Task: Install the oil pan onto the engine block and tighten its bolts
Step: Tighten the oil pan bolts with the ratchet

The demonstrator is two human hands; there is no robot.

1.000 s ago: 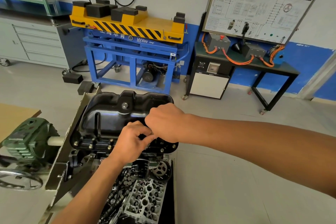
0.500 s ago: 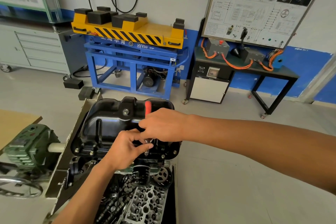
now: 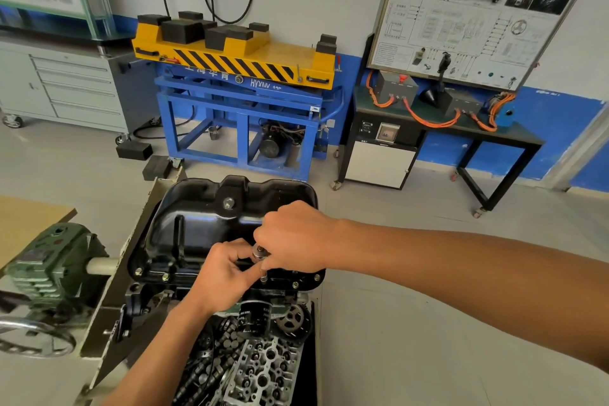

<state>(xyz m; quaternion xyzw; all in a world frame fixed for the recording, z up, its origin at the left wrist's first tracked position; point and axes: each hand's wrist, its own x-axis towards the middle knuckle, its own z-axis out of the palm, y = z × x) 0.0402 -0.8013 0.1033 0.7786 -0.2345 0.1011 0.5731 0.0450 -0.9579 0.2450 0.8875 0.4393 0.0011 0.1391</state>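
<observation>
Oil pan (image 3: 211, 224) looks seated, bolts (image 3: 165, 277) either side of the fingers (image 3: 235, 250); left hand (image 3: 220, 277) and right hand (image 3: 293, 237) pinch the socket tool (image 3: 259, 253), tightening unfinished I'd say

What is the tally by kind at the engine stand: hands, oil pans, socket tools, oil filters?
Hands: 2, left hand and right hand, both holding the tool
Oil pan: 1
Socket tool: 1
Oil filter: 1
Total: 5
</observation>
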